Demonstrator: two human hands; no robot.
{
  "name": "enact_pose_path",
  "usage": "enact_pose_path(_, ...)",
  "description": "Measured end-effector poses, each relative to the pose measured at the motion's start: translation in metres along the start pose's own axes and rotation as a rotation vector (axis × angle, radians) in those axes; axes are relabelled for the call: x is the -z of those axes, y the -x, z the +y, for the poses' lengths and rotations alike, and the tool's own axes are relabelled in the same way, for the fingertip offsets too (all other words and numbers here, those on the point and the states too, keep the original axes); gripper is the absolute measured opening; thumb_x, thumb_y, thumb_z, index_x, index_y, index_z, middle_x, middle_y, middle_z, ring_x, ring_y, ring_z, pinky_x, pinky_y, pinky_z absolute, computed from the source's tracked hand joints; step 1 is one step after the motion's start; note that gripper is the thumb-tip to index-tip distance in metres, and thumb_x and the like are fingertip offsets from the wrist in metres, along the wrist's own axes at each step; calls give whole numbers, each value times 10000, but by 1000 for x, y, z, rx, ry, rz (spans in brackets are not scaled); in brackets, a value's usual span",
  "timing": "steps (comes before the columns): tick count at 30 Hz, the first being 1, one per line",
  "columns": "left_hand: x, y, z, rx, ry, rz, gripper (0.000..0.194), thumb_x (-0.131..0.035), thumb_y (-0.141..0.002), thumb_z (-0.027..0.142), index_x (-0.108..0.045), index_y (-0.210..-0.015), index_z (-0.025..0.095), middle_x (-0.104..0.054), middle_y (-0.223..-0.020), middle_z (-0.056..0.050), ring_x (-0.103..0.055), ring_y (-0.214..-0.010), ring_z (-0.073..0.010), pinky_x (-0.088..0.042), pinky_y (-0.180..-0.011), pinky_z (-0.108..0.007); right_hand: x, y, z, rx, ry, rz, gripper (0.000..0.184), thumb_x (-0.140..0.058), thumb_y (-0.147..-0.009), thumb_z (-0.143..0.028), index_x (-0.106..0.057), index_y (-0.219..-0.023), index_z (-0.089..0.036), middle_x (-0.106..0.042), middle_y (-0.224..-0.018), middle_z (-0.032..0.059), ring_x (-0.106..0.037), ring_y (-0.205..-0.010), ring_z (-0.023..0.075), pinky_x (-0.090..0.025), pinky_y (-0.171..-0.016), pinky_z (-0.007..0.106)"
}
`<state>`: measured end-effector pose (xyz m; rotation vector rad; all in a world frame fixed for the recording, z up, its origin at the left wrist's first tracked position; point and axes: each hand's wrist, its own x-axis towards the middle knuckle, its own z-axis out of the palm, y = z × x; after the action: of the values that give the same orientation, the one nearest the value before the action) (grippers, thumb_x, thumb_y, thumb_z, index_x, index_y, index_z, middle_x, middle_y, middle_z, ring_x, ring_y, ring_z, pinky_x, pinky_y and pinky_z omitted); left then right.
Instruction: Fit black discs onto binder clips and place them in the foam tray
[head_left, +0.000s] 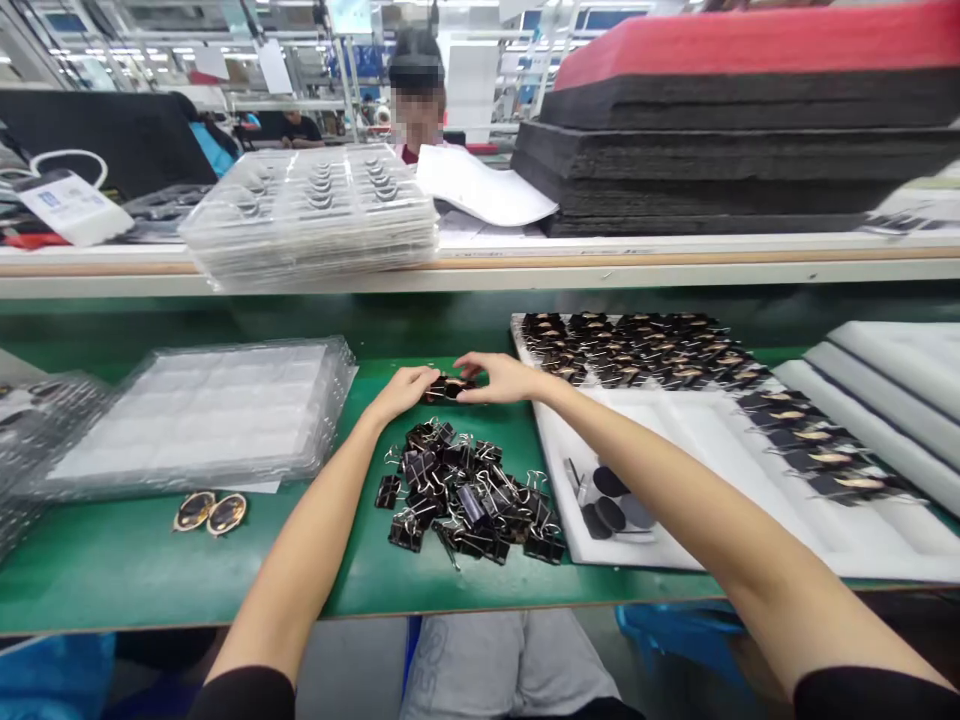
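Observation:
At the back of the green bench, my left hand (406,389) has its fingers closed at the left end of a small dark piece with black binder clips (448,388) on it. From the right, my right hand (501,379) holds the same piece, its thumb low against it and its fingers curved above. What the clips are clamped on is too small to make out. Just in front of both hands lies a heap of loose black binder clips (469,495) with silver wire handles.
Right of the heap, a white foam tray (667,420) carries rows of clipped pieces (637,345) and loose dark lenses (609,500). Round-rimmed sunglasses (210,513) lie left, before stacked clear plastic trays (202,405). A shelf edge (480,265) crosses behind; a person (417,90) is beyond it.

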<state>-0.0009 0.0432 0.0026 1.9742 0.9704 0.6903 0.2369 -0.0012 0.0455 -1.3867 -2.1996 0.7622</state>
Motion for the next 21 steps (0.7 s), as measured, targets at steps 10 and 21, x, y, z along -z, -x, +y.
enact_pose_path(10, 1, 2, -3, 1, 41, 135, 815, -299, -934, 834, -713, -1021, 138, -722, -768, -76, -608, -756, -205, -520, -795, -331, 61, 81, -30, 64, 212, 178, 214, -685, -826, -154, -749, -1026, -192, -769, -1036, 33, -693, -987, 213, -479, -877, 299)
enact_pose_path(21, -2, -7, -9, 37, -152, 52, 681, -455, -852, 825, -729, -997, 219, -734, -821, -41, -666, -837, -239, -550, -831, -332, 230, 330, 35, -534, 463, 219, 569, -629, -852, -705, -784, -1033, -189, -756, -1080, 147, -690, -992, 265, -511, -925, 434)
